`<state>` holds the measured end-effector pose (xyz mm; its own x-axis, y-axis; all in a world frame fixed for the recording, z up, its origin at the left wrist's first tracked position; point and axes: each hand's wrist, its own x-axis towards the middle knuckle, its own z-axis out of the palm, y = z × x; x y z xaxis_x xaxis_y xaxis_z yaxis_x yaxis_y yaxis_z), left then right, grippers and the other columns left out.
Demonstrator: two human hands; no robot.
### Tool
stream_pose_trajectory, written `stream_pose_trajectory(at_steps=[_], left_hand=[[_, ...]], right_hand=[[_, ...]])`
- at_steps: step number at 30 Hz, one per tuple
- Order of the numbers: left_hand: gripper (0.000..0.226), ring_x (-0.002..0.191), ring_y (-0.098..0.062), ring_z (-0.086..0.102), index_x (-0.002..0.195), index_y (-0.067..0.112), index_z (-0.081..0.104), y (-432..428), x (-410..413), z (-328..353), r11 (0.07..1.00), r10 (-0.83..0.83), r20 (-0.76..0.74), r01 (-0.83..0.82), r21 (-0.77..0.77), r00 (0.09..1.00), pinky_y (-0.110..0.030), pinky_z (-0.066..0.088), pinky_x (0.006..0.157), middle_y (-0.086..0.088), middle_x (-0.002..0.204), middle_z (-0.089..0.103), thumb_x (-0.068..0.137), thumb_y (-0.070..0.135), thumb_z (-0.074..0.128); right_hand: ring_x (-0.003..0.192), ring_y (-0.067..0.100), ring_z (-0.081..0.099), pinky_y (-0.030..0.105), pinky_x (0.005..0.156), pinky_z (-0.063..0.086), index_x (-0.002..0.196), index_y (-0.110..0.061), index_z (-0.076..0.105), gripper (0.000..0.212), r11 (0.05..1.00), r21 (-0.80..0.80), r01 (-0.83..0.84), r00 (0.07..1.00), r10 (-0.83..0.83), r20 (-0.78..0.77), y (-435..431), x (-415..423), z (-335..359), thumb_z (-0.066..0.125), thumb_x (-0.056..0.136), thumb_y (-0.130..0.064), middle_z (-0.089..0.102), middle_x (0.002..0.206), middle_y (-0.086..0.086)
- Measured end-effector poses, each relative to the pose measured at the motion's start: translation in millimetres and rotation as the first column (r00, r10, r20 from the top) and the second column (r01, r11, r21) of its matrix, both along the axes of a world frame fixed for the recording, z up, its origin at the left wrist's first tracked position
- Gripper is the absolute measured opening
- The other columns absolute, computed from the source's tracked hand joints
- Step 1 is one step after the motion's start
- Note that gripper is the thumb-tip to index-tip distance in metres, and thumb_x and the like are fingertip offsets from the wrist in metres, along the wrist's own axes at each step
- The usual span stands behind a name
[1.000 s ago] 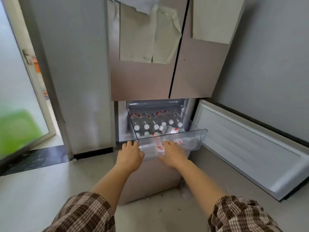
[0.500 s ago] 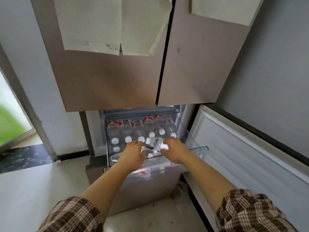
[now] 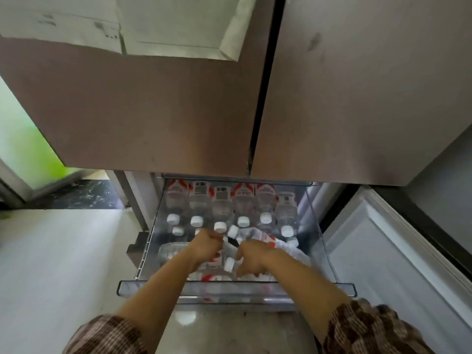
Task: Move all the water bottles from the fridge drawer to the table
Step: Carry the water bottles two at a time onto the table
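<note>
Clear fridge drawer (image 3: 153,287) sits pulled out, packed with water bottles (image 3: 242,200), white caps up along the back and 1 tilted bottle (image 3: 258,236) lying across the middle, while left hand (image 3: 207,247) and right hand (image 3: 252,259) reach in, fingers curled down among them, can't tell if either actually grips one.

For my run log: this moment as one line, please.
phase: reach | left hand, right hand: among water bottles, grip unclear | fridge drawer: open
</note>
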<state>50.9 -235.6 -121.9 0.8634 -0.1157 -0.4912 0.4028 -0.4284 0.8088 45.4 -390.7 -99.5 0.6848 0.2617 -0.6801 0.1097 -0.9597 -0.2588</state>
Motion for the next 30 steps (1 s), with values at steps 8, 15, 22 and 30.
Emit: stream_pose_trajectory(at_steps=[8, 15, 22, 30], left_hand=[[0.021, 0.067, -0.018, 0.052, 0.105, -0.005, 0.058, -17, 13, -9, 0.852, 0.272, -0.334, -0.387, -0.351, 0.902, -0.026, 0.044, 0.059, -0.018, 0.086, 0.054, 0.087, -0.008, 0.047], [0.011, 0.064, -0.017, 0.049, 0.085, 0.004, 0.054, -34, 17, -2, 0.680, 0.406, -0.481, -0.609, -0.409, 0.777, -0.023, 0.041, 0.049, -0.013, 0.078, 0.053, 0.084, 0.002, 0.043], [0.023, 0.077, -0.024, 0.057, 0.096, 0.004, 0.062, -55, 16, 4, 0.746, 0.379, -0.442, -0.551, -0.374, 0.813, -0.033, 0.046, 0.077, -0.017, 0.093, 0.065, 0.087, 0.025, 0.066], [0.027, 0.075, -0.024, 0.060, 0.087, -0.002, 0.062, -70, 4, 26, 0.878, 0.459, -0.051, -0.462, -0.124, 0.887, -0.026, 0.048, 0.052, -0.010, 0.075, 0.061, 0.082, 0.022, 0.074]], right_hand=[[0.076, 0.019, 0.054, 0.027, 0.059, 0.040, 0.094, -0.013, 0.065, 0.036, 0.991, -0.047, -0.124, 0.984, 0.129, 0.126, 3, 8, -6, 0.077, 0.075, -0.041, 0.064, 0.094, 0.005], [0.072, 0.018, 0.061, 0.028, 0.057, 0.047, 0.090, -0.017, 0.074, 0.030, 0.981, 0.180, -0.074, 0.986, 0.045, 0.160, -26, 2, 26, 0.081, 0.066, -0.035, 0.068, 0.081, 0.001], [0.062, 0.010, 0.049, 0.029, 0.057, 0.040, 0.088, -0.017, 0.065, 0.029, 0.943, 0.332, -0.007, 0.961, -0.086, 0.263, -61, -8, 46, 0.078, 0.068, -0.032, 0.051, 0.067, -0.008], [0.053, 0.007, 0.040, 0.024, 0.052, 0.033, 0.061, -0.028, 0.050, 0.031, 0.933, 0.358, -0.038, 0.958, -0.068, 0.279, -74, -14, 62, 0.079, 0.072, -0.026, 0.043, 0.059, -0.008]])
